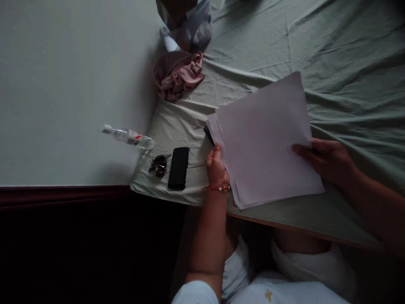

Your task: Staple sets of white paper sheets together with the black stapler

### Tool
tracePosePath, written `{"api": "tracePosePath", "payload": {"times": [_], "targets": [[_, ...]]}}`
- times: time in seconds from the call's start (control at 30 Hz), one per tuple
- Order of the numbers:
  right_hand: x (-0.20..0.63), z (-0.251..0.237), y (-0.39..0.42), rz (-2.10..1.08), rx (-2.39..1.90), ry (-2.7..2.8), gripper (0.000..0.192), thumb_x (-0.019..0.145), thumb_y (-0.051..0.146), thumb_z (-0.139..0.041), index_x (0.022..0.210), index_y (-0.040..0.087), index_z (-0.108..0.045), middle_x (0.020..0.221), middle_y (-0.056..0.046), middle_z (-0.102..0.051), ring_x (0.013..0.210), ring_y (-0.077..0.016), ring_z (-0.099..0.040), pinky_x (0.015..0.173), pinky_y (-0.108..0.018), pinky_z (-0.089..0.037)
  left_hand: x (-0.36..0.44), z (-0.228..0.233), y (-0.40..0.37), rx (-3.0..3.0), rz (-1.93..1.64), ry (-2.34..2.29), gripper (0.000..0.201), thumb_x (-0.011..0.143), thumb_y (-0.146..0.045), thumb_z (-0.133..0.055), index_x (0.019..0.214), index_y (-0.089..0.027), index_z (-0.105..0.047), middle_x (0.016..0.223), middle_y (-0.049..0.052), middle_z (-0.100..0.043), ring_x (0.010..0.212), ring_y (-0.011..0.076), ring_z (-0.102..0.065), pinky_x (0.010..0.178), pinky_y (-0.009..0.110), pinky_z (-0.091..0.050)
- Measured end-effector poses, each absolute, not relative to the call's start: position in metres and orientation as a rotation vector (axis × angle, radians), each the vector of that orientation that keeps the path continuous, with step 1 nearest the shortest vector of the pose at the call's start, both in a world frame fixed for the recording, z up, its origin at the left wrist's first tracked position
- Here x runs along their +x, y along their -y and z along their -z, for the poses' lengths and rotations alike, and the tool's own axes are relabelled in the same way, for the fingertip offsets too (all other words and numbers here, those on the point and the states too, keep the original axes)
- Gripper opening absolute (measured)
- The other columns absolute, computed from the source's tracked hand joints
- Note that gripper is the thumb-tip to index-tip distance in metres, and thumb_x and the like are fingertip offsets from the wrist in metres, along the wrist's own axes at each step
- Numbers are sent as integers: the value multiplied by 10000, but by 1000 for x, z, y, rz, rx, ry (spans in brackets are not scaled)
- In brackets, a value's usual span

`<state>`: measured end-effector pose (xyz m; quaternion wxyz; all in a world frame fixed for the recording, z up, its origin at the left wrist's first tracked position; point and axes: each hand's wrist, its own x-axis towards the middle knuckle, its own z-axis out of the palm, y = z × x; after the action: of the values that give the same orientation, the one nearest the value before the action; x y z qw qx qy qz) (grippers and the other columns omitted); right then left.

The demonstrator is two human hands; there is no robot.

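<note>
Several white paper sheets (268,139) are held in a loose stack above the cloth-covered surface. My left hand (217,166), with a red beaded bracelet at the wrist, is closed on the left edge of the stack. At the right edge, my right hand (325,158) pinches the sheets, thumb on top and the other fingers mostly hidden beneath. A dark flat corner of something (209,136) pokes out from under the papers just above my left hand; the rest of it is covered.
A black phone (179,168) and a bunch of keys (159,165) lie left of my left hand. Beyond them a clear plastic bottle (129,137) stands near the wall. Crumpled pink cloth (180,76) and a plastic bag (198,27) sit farther back on the green sheet (253,50).
</note>
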<state>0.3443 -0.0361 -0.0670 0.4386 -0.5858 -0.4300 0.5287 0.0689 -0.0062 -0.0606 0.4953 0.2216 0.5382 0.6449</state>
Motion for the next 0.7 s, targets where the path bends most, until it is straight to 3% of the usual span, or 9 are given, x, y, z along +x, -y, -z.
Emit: {"api": "tracePosePath", "payload": {"times": [0.27, 0.33, 0.47, 0.7], "targets": [[343, 61, 36, -1252, -1439, 1184, 516, 766, 679, -778, 768, 170, -692, 692, -10, -592, 575, -84, -473, 495, -201, -379, 68, 60, 6, 647, -1470, -1214, 289, 648, -369, -952, 857, -225, -813, 888, 20, -809, 880, 200, -750, 876, 351, -578], [344, 59, 35, -1191, -1470, 1215, 486, 800, 663, -749, 825, 181, -694, 689, -7, -595, 558, -86, -460, 473, -198, -354, 68, 61, 6, 665, -1469, -1238, 267, 663, -347, -939, 866, -221, -820, 895, 20, -815, 883, 189, -746, 882, 337, -569], [347, 62, 31, -1116, -1518, 1214, 453, 812, 606, -732, 1022, 206, -701, 823, -33, -703, 630, -122, -569, 521, -214, -421, 68, 59, 7, 654, -1460, -1246, 219, 700, -318, -914, 867, -213, -819, 906, 26, -819, 934, 193, -749, 916, 335, -560], [348, 61, 32, -1103, -1504, 1318, 358, 870, 539, -684, 988, 201, -697, 823, -30, -695, 635, -114, -543, 533, -218, -411, 70, 55, 8, 537, -1394, -1219, 191, 782, -339, -855, 893, -199, -787, 916, 41, -810, 947, 210, -756, 942, 355, -567]]}}
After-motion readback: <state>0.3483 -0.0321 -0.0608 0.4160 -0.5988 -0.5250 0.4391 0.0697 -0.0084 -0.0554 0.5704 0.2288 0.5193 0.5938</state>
